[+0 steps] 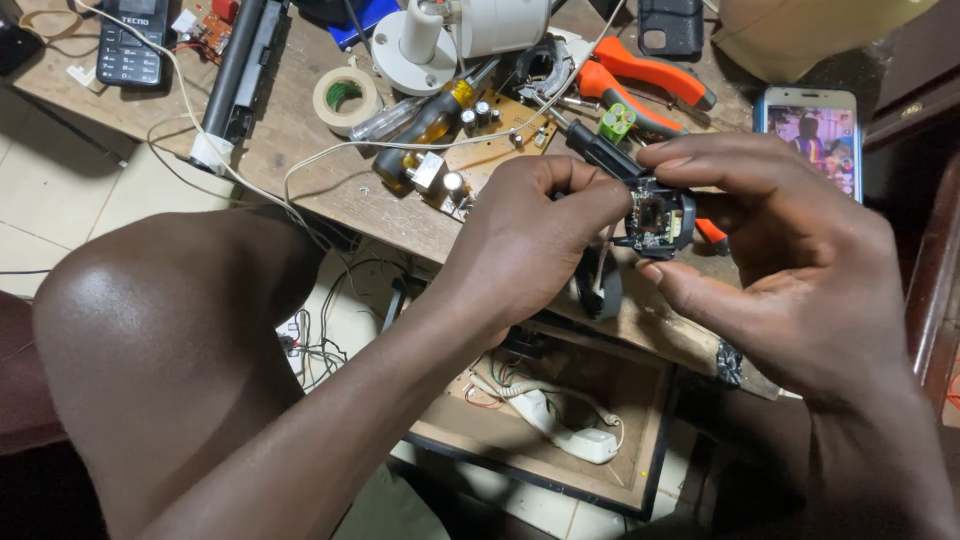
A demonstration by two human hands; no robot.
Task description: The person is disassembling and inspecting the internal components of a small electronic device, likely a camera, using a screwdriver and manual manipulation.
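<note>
A small black camera module point(659, 222) with an exposed circuit board is pinched between my two hands above the edge of the wooden workbench point(300, 130). My right hand point(790, 255) grips it from the right with thumb and fingers. My left hand point(525, 240) presses on its left side and also holds a black-handled screwdriver point(598, 150), whose tip points down at the module. A black strap or cable point(598, 288) hangs below the module.
On the bench lie a brown circuit board point(490, 140), an amber-handled screwdriver point(432, 125), orange pliers point(650, 80), a tape roll point(345, 97), a white round camera base point(420, 50), a keypad phone point(128, 40) and a smartphone point(822, 135). An open drawer point(560, 420) with wires sits below. My knee point(150, 330) is at left.
</note>
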